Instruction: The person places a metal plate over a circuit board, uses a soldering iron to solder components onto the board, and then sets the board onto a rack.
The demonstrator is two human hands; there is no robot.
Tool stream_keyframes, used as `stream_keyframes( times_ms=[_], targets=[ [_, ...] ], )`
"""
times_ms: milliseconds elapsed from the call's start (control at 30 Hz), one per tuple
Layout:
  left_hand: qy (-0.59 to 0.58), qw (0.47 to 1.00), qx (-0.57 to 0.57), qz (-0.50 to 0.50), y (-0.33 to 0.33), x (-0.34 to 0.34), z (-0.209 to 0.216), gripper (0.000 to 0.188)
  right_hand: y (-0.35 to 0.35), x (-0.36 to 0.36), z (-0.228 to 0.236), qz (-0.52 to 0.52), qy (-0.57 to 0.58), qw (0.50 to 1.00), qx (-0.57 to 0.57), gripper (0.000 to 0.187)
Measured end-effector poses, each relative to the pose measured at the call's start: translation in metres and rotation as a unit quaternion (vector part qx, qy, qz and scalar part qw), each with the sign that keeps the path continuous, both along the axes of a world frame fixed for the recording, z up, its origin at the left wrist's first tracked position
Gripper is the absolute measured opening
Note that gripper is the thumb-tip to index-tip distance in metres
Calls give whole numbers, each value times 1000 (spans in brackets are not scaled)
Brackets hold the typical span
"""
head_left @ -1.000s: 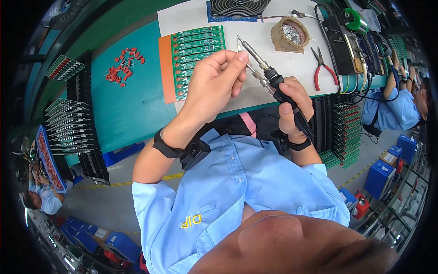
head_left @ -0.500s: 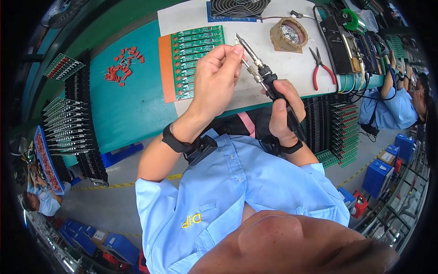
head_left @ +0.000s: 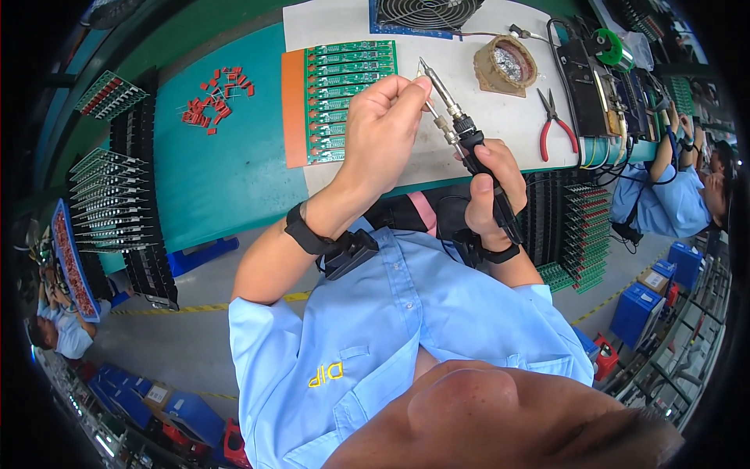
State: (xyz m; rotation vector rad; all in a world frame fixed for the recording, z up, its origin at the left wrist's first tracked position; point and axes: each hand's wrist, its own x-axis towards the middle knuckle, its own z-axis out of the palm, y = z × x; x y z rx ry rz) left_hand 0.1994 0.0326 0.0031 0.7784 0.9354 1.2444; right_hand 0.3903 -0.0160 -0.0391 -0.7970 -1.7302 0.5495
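My right hand [head_left: 496,187] is wrapped around the black handle of a soldering iron [head_left: 470,141], its metal tip pointing up and away above the white sheet. A thin metal feed tube [head_left: 437,117] runs alongside the iron's barrel. My left hand [head_left: 384,129] is closed in a pinch at the upper end of that tube, close to the tip; any wire between the fingertips is too small to make out. Left of this hand, and partly behind it, lies a panel of green circuit boards [head_left: 351,70] with an orange strip [head_left: 294,109] along its left side.
Red components [head_left: 212,102] with wire legs lie scattered on the green mat [head_left: 234,172]. Beyond my hands stand a fan [head_left: 426,14] and a round pot [head_left: 506,64] of silvery material. Red-handled pliers [head_left: 556,129] and a green spool [head_left: 613,48] are at right. Board racks flank the table.
The whole scene has shifted slightly in the picture. Both hands keep nearly the same hold, with the left fingertips still at the feed tube beside the iron's tip.
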Motion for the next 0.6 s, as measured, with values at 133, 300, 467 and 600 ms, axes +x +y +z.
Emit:
stream_keyframes(
  times_ms=[133, 300, 467, 600],
  targets=[
    [0, 1000, -2, 3, 0, 1, -1, 26, 0, 1, 2, -1, -9, 1000, -8, 35],
    [-9, 999, -32, -8, -1, 0, 4, 27, -2, 2, -2, 5, 20, 999, -35, 36],
    [-51, 997, -60, -21, -1, -5, 1, 31, 1, 9, -3, 28, -13, 999, -30, 35],
    [-42, 997, -56, -21, -2, -5, 1, 32, 4, 10, 2, 48, -18, 998, -31, 34]
  ],
)
